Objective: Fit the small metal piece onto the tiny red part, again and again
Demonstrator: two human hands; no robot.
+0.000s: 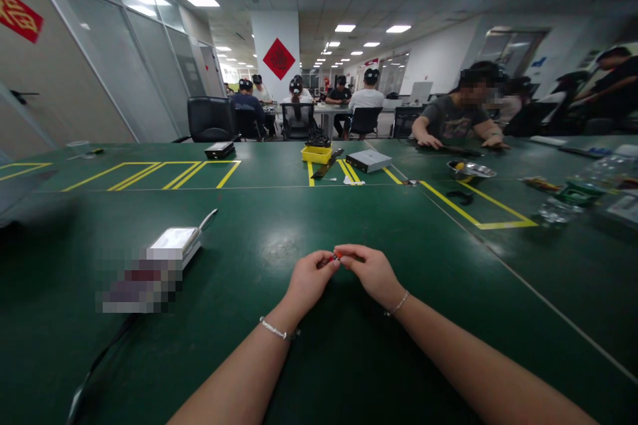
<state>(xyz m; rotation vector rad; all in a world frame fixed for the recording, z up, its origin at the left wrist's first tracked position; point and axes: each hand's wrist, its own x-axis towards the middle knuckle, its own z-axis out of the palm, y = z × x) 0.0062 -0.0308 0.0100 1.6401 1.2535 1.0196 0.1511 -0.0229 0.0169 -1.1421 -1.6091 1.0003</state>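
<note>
Leftmost, a red banner (20,13) hangs on the door; its gold character reads 福. On the green bench (239,279), a flat electronic device (174,239) lies at the left, well apart from the hands. Its upper panel is lit white, its lower part is masked by pixelation, and no text is legible. A black cable (112,345) runs from its near end. Beyond the bench, a red diamond-shaped sign (279,58) is mounted on the pillar; its dark central character cannot be read reliably.

Next, the left hand (310,282) reaches in from the lower left, thumb and forefinger clamped on the left side of a small red piece (336,257). The piece is located directly between the fingertips of both hands, above the bench. Red shows toward each side with a darker part between, so its long axis appears to run left to right; the size prevents confirmation. Neither hand is clearly nearer. The right hand (373,272) approaches from the lower right, thumb and forefinger clamped on the opposite side.

Farther right, a gray box-shaped unit (369,160) and a metal bowl (468,170) show no legible marking. At far right, a clear plastic bottle (601,169) stands or lies beside a green label (581,192); the brand cannot be read.
</note>
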